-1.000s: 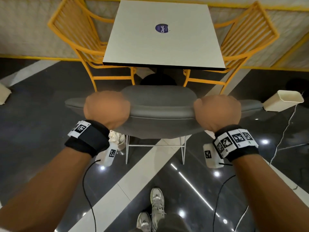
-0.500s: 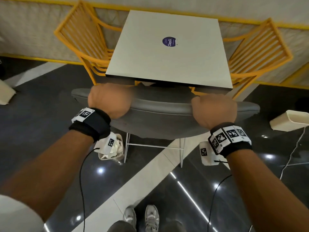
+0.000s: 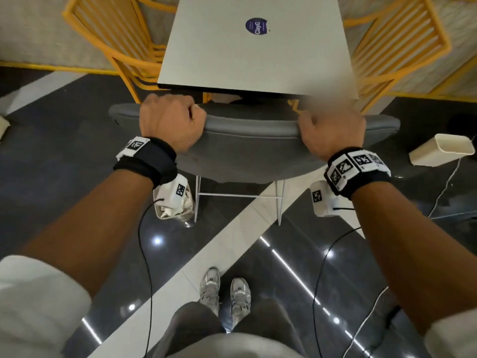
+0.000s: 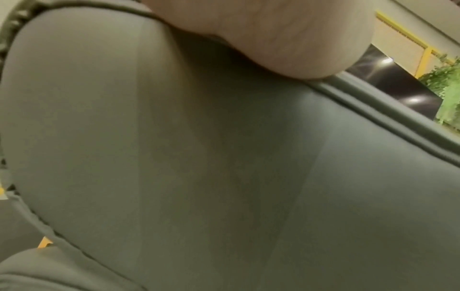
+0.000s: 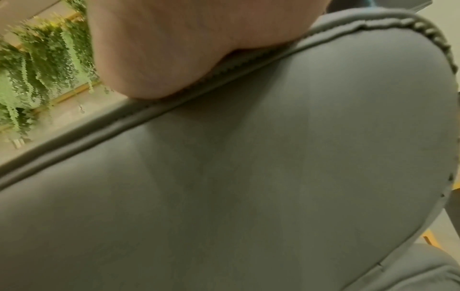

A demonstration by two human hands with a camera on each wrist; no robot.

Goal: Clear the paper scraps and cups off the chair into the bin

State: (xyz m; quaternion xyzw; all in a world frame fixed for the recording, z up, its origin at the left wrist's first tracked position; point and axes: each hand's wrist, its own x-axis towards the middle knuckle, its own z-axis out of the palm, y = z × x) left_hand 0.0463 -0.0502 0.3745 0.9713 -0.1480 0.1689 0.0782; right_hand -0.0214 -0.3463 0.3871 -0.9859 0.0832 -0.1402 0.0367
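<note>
Chair (image 3: 254, 148): your left hand (image 3: 170, 122) and right hand (image 3: 333, 130) both curl tight over its backrest top beside the table (image 3: 255, 60); bin (image 3: 178, 209) behind its left leg already holds paper scraps, seat hidden, so remaining litter unconfirmed.

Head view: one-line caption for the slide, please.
Both hands, left hand and right hand, grip the grey chair backrest beside the table.
</note>
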